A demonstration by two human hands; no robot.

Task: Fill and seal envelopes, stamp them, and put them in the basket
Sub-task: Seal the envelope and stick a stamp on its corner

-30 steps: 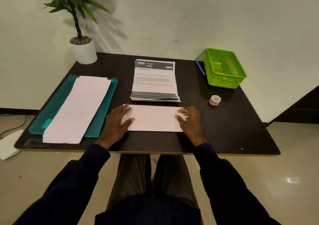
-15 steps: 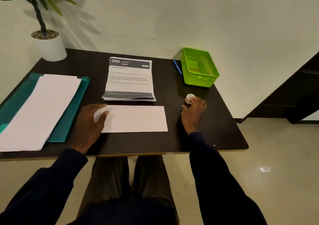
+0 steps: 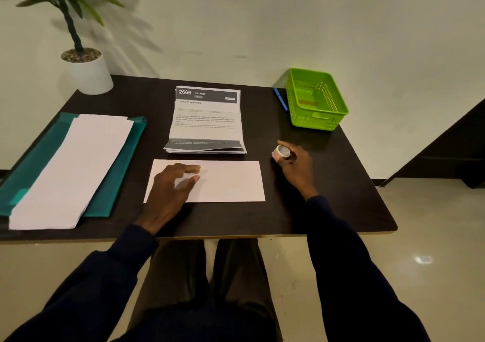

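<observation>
At the far left of the dark table (image 3: 341,205), a stack of white sheets (image 3: 70,171) is laid on a teal folder (image 3: 118,173). The left hand (image 3: 170,192) is spread flat, fingers (image 3: 193,169) open, pressing the left part of the white envelope (image 3: 231,181). Behind the envelope a stack of printed letters (image 3: 206,121) is seen. Just right of the envelope, the roll of stamps (image 3: 282,152) is pinched in the curled fingertips of the right hand (image 3: 296,166). The green basket (image 3: 317,118) is set at the far right corner, well apart from the roll
</observation>
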